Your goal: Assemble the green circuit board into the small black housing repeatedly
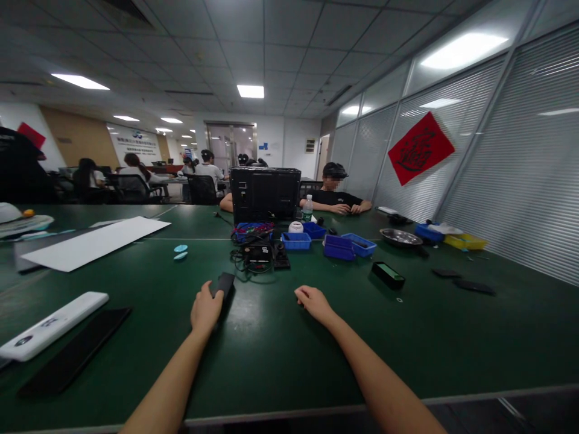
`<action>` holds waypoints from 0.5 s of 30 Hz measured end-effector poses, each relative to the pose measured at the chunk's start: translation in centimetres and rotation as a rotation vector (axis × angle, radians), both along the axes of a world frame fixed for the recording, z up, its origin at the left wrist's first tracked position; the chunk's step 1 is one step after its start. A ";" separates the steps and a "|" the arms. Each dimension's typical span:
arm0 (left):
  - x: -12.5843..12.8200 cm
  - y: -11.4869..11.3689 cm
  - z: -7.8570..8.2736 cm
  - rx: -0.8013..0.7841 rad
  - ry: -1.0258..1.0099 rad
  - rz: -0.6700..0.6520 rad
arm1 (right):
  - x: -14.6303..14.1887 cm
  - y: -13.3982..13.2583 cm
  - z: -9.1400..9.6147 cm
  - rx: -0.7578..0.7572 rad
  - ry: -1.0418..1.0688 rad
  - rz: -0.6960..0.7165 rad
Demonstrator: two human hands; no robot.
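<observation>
Around a dark, box-like black object [226,282] on the green table [271,367] are the fingers of my left hand [207,308], and the object tilts away from me. My right hand [315,303] rests on the table to the right, fingers curled in. Whatever may be inside that closed hand is hidden. Ahead of it, off to the right, lies an open black box [388,275] with a green inside, and a small pale ring [399,300] is close by.
A black monitor [265,194] stands at the back, with tangled cables, blue bins [339,247], a baseball [295,227] and a water bottle [307,208] around it. A metal bowl [400,237] is right. Left lie a white power strip-like bar [54,325] and black strip [75,351]. Another person [337,196] sits opposite.
</observation>
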State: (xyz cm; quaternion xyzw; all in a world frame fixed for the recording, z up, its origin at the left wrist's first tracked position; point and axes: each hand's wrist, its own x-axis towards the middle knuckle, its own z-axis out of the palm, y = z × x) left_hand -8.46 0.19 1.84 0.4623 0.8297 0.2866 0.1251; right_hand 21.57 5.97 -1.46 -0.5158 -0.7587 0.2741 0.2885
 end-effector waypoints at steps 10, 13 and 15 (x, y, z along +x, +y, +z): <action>0.3 0.1 -0.7 0.084 0.138 -0.027 | 0.0 -0.3 0.7 0.002 -0.038 0.026; 0.6 -0.2 -0.9 0.146 0.308 -0.066 | -0.1 -0.4 0.9 -0.004 -0.049 0.023; 0.7 -0.3 -1.1 0.157 0.366 -0.091 | -0.2 -0.4 1.0 -0.009 -0.050 0.025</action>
